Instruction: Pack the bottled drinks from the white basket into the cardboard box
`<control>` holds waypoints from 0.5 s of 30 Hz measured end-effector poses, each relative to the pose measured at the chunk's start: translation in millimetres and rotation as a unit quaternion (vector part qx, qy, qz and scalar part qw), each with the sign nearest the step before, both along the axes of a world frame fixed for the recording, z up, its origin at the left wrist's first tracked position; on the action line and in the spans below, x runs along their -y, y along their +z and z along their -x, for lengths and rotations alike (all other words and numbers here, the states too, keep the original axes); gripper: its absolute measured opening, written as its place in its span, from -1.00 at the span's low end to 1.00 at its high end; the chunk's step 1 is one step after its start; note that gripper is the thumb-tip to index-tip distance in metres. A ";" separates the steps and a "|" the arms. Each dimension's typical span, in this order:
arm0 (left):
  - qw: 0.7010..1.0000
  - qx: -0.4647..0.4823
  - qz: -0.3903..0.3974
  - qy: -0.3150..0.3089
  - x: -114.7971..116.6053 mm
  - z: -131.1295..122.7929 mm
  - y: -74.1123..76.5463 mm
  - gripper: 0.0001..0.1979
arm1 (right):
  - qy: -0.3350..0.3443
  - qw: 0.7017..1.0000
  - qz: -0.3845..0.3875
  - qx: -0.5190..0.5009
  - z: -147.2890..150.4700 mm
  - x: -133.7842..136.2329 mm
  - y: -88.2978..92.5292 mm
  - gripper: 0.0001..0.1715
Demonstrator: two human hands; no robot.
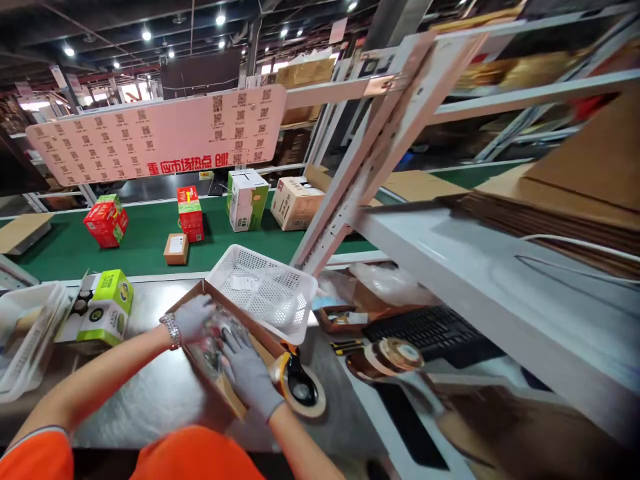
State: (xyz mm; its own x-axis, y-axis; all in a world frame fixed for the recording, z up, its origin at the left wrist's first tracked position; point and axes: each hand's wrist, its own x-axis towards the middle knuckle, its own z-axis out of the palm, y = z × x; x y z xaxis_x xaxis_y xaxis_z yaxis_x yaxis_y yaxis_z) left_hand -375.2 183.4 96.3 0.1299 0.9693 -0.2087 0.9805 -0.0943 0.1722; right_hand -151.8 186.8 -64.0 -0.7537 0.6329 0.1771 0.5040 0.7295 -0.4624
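An open cardboard box (pixel 257 329) lies at a slant on the metal table in front of me. Inside it sits clear, crinkled plastic wrapping (pixel 217 325); what it covers is too blurred to name. My left hand (pixel 194 319), in a grey glove, reaches over the box's far left end and touches the plastic; motion smears its fingers. Also gloved, my right hand (pixel 249 373) lies on the plastic with its fingers stretched out. A tape dispenser (pixel 301 387) with a roll of tape stands just right of the box, close to my right wrist.
A white perforated basket (pixel 265 290) adjoins the box's far side. At left are a green-and-white carton (pixel 105 308) and white plastic bins (pixel 30 340). Beyond runs a green conveyor belt (pixel 145 257) carrying several boxes. A keyboard (pixel 435 333) and slanting metal post (pixel 370 153) are at right.
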 end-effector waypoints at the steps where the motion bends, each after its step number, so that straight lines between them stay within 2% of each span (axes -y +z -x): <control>1: 0.999 -0.015 -0.021 0.042 1.5 14.9 5.5 -0.28 | 0.003 1.000 0.002 0.010 -1.1 0.1 1.8 -0.36; 2: 0.996 -0.029 -0.026 0.086 3.6 27.8 9.1 -0.28 | 0.007 1.000 0.004 0.021 -1.8 0.2 3.9 -0.36; 4: 0.988 -0.042 0.013 0.146 10.9 45.0 9.7 -0.44 | 0.018 0.999 0.008 0.042 -1.9 0.3 9.0 -0.34; 6: 0.987 -0.029 0.074 0.141 24.6 49.7 2.8 -0.60 | 0.022 0.998 0.008 0.056 -1.5 1.0 15.0 -0.32; 8: 0.988 -0.022 0.103 0.110 46.2 46.3 -8.0 -0.60 | 0.039 0.997 0.003 0.061 -2.5 2.6 20.4 -0.30; 11: 0.991 -0.003 0.112 0.074 89.5 39.0 -24.8 -0.45 | 0.094 0.994 -0.002 0.048 -6.1 5.4 24.7 -0.32; 13: 0.991 0.023 0.115 0.070 116.5 36.6 -34.3 -0.22 | 0.137 0.989 0.005 0.048 -6.3 6.6 24.1 -0.37; 15: 0.990 0.034 0.117 0.075 132.3 36.2 -41.8 0.05 | 0.168 0.984 0.011 0.061 -2.5 6.9 21.7 -0.37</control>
